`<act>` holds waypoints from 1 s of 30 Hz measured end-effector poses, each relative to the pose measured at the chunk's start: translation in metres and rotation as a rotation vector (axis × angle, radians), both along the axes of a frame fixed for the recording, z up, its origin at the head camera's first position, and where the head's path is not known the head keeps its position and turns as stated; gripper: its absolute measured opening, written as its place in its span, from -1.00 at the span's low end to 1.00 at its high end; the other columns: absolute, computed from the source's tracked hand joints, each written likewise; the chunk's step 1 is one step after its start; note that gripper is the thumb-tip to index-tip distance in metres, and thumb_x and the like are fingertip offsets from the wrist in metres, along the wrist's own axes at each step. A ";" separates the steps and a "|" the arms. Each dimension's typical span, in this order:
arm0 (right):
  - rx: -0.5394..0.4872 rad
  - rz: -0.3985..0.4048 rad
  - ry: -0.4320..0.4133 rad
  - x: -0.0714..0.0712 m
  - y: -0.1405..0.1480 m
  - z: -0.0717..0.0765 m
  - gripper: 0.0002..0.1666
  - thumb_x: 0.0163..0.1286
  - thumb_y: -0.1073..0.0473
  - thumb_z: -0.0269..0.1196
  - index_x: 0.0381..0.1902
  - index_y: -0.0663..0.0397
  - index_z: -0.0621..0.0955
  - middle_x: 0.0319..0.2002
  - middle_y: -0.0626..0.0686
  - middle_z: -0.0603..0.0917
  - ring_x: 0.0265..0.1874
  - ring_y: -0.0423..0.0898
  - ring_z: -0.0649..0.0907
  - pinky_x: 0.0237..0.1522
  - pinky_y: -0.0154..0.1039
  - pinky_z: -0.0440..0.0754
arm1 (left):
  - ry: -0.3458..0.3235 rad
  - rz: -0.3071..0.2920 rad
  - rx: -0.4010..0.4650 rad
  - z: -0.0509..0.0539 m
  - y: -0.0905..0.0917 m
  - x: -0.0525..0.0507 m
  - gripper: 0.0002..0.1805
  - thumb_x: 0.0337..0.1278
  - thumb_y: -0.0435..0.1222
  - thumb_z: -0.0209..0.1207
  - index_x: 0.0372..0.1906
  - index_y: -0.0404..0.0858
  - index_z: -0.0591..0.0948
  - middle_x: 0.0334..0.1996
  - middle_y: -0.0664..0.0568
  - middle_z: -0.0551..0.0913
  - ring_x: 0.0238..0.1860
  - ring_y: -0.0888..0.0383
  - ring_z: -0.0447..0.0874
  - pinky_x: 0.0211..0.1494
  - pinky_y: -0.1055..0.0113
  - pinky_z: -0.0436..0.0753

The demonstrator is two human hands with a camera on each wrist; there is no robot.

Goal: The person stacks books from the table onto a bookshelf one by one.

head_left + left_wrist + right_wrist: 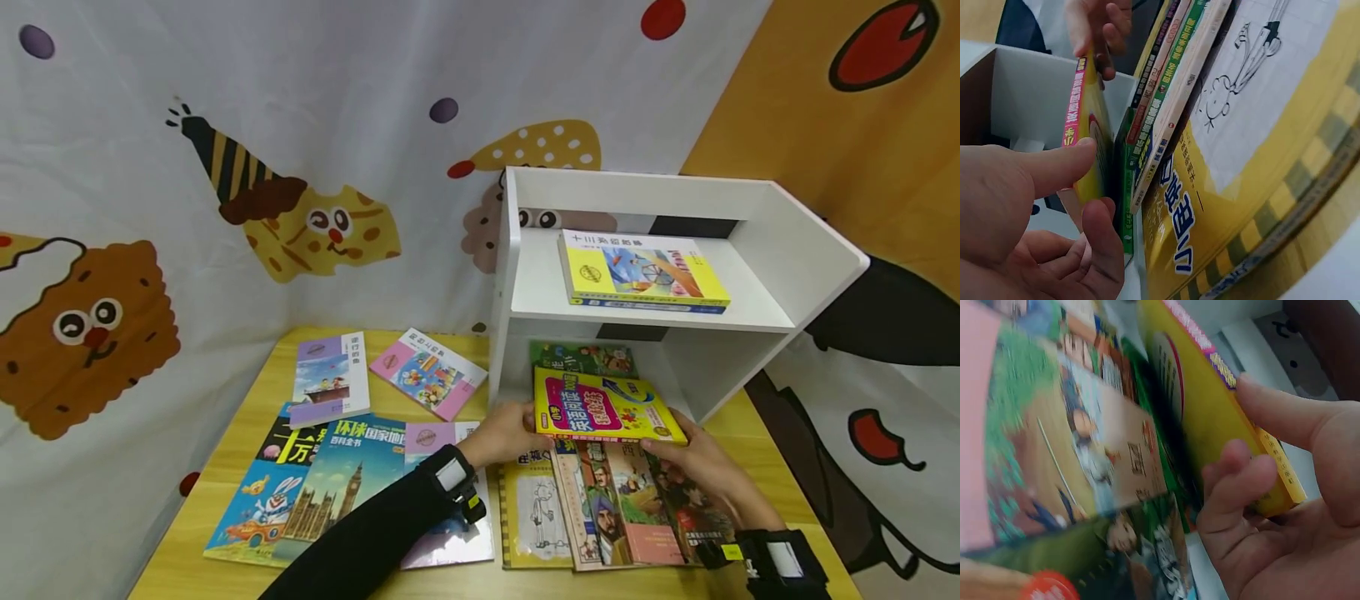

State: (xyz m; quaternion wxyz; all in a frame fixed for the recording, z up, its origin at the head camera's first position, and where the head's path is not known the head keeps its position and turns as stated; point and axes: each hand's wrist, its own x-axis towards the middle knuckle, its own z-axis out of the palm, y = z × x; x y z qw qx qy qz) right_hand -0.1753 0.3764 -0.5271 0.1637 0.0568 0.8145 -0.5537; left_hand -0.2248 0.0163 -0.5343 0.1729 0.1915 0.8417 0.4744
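Observation:
A yellow book (pixel 607 407) with a pink title panel is held between both hands, at the front of the white shelf's lower compartment. My left hand (pixel 504 435) pinches its left end, thumb on one side and fingers on the other in the left wrist view. At the opposite end my right hand (pixel 705 462) grips the book between thumb and curled fingers. Behind it lies a green book (pixel 581 357) inside the compartment, partly covered. Below the hands, several overlapping books, among them a yellow comic-style book (pixel 536 508) and a pink-covered book (pixel 645 508), rest on the table.
The white shelf (pixel 817 242) stands at the back right; two stacked books (pixel 645 271) lie on its upper level. Left on the wooden table (pixel 255 475) are a purple book (pixel 330 379), a pink book (pixel 427 375), a London-cover book (pixel 345 475) and others.

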 end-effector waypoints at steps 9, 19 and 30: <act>0.388 0.013 0.124 -0.010 -0.002 -0.007 0.10 0.58 -0.25 0.39 0.70 0.35 0.25 0.31 0.43 0.63 0.13 0.23 0.70 0.10 0.13 0.76 | 0.066 0.043 -0.129 -0.011 0.011 -0.005 -0.82 0.45 -0.13 0.44 -0.17 -0.14 0.74 -0.51 0.15 0.63 -0.52 0.24 0.58 -0.49 0.40 0.54; 0.579 0.027 0.160 -0.026 -0.006 -0.007 -0.04 0.59 -0.27 0.37 0.55 0.39 0.44 0.20 0.45 0.69 -0.07 0.15 0.70 -0.15 -0.09 0.66 | 0.248 0.078 -0.250 -0.015 0.017 -0.012 -0.52 0.46 -0.13 0.43 0.30 -0.31 0.72 -0.07 -0.08 0.71 -0.25 0.19 0.59 -0.21 0.36 0.64; 0.593 0.047 0.224 -0.042 -0.004 -0.023 -0.09 0.58 -0.27 0.39 0.52 0.34 0.50 0.09 0.34 0.79 -0.10 0.06 0.75 -0.13 -0.07 0.71 | 0.350 0.132 -0.301 -0.020 0.021 -0.023 -0.79 0.48 -0.17 0.38 -0.19 -0.25 0.79 -0.28 -0.02 0.71 -0.32 0.14 0.59 -0.20 0.26 0.65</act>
